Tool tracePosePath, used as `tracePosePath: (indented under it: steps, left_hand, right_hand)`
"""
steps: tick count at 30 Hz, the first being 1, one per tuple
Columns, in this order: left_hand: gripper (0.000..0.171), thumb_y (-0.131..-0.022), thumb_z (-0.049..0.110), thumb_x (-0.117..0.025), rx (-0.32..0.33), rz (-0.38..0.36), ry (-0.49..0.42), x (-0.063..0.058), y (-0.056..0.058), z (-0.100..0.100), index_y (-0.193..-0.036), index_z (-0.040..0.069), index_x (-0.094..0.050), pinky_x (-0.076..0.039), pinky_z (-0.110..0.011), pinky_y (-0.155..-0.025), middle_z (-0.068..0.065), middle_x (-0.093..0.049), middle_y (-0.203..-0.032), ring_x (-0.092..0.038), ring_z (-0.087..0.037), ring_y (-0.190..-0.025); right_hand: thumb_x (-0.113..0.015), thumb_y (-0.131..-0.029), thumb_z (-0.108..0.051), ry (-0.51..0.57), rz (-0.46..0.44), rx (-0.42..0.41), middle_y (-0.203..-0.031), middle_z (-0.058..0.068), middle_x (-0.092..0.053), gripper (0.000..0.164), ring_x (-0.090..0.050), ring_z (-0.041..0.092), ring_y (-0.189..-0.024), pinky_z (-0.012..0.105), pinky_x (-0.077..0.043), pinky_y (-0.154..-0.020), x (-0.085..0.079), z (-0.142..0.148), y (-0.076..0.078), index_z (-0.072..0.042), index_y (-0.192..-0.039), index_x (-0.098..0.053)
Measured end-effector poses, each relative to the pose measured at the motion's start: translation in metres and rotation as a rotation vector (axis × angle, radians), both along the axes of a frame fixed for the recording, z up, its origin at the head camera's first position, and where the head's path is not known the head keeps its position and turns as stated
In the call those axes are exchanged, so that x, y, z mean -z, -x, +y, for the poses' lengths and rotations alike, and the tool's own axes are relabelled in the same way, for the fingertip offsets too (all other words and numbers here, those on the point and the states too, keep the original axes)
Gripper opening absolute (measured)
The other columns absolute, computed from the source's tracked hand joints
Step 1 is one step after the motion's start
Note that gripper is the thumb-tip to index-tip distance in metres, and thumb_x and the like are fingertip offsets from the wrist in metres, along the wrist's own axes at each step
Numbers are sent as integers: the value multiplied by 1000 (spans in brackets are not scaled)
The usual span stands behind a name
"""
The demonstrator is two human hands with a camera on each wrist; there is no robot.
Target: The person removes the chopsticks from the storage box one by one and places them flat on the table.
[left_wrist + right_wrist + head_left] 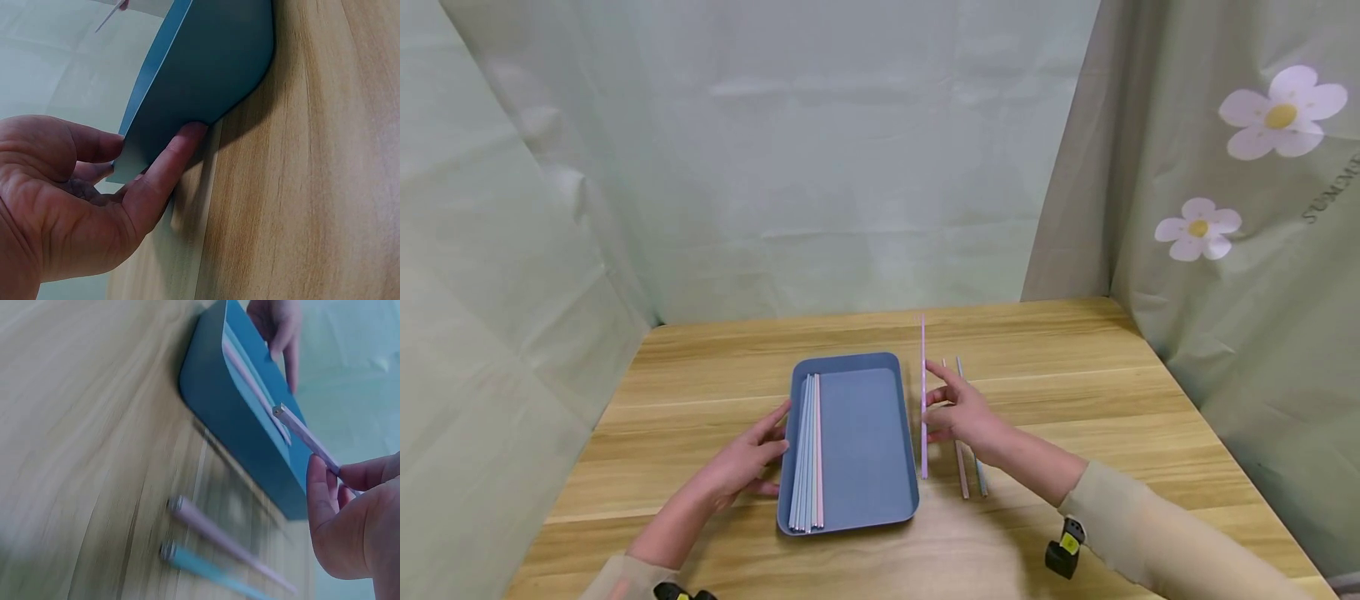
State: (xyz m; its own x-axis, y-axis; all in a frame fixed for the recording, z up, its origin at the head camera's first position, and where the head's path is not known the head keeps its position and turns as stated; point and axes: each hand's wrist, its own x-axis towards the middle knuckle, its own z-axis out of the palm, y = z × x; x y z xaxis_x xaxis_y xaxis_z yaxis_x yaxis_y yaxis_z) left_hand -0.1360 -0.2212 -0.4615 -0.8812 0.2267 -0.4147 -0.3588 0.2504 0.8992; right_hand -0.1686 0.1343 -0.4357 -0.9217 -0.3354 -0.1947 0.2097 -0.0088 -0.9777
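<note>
A blue-grey rectangular tray (pixel 865 450) lies on the table, with several blue and pink chopsticks (pixel 806 454) lengthwise along its left side. My left hand (pixel 748 458) holds the tray's left wall, one digit at the rim and another low along the outside in the left wrist view. My right hand (pixel 962 414) pinches a lilac chopstick (pixel 923 450) between thumb and fingers, just beyond the tray's right rim. In the right wrist view that chopstick is raised off the table. Under my right hand lie a pink chopstick (pixel 219 534) and a blue chopstick (pixel 206 567), partly hidden by it.
The wood-grain table (pixel 700 375) runs back to a pale curtain (pixel 850 167). Another curtain with printed flowers (pixel 1198 228) hangs along the right side. A black wrist camera (pixel 1064 548) sits at my right sleeve.
</note>
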Motion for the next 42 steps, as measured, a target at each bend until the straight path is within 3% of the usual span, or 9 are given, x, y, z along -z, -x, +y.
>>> tracePosePath:
  steps: [9, 17, 25, 34, 42]
  left_hand:
    - [68, -108, 9, -46, 3, 1, -5, 1, 1, 0, -165, 33, -18, -61, -50, -74, -26, -24, -161, -46, -44, -128]
    - [68, -109, 9, -45, 4, -1, -9, 0, 2, -2, -165, 33, -17, -61, -51, -75, -26, -23, -160, -46, -44, -128]
    - [69, -108, 8, -47, 6, -1, -4, 0, 2, -4, -165, 33, -17, -61, -51, -74, -26, -24, -159, -47, -44, -126]
    - [69, -108, 8, -46, 5, -1, -13, -1, 1, -4, -165, 32, -17, -61, -51, -74, -26, -25, -159, -48, -42, -124]
    - [68, -108, 7, -45, -1, -2, -12, -1, 2, -4, -165, 31, -17, -61, -51, -74, -26, -25, -159, -49, -42, -123]
  right_hand:
    - [-61, -88, 11, -118, 43, 49, -109, 17, -49, 89, -61, 24, -83, 48, -61, -77, 5, 53, 6, -12, -164, -21]
    - [-59, -88, 12, -199, 6, 29, -106, 17, -50, 88, -61, 23, -81, 49, -60, -77, 6, 82, 7, -9, -163, -19]
    - [-63, -88, 15, -303, -81, 14, -105, 19, -53, 84, -59, 26, -83, 47, -61, -74, 13, 88, 5, -4, -161, -26]
    - [-62, -83, 19, -358, -73, 24, -100, 20, -53, 83, -59, 25, -79, 43, -61, -66, 24, 84, 4, 0, -158, -31]
    - [-61, -82, 18, -392, -56, 39, -99, 19, -53, 83, -58, 23, -76, 40, -60, -62, 24, 79, 3, 1, -157, -32]
